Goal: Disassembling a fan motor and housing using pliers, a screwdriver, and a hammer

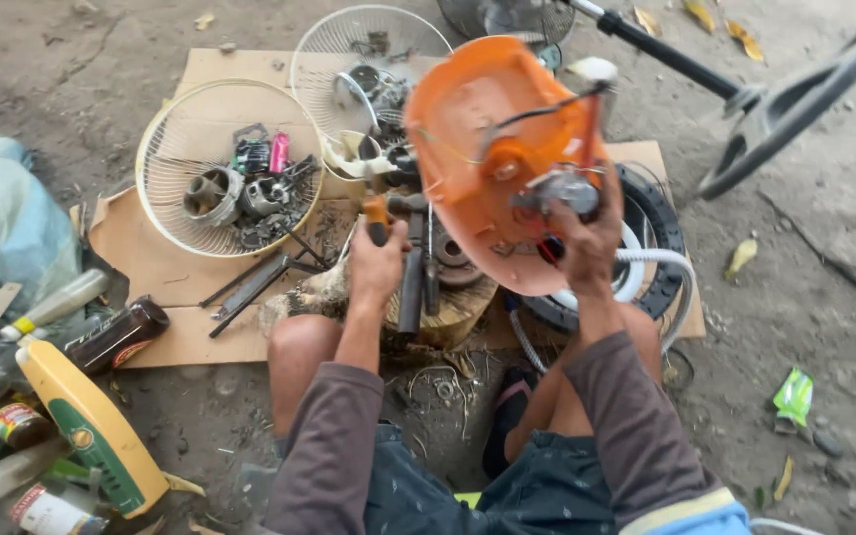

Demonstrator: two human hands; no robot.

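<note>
right hand gripping orange housing, left hand holding screwdriver

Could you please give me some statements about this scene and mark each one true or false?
1. The right hand holds up an orange plastic housing. True.
2. The left hand is empty. False: it grips a tool with an orange handle.
3. Small metal parts lie in a round fan guard. True.
4. The fan guard rests on a wooden table. False: it lies on cardboard on the ground.
5. Bottles lie at the person's left. True.
</note>
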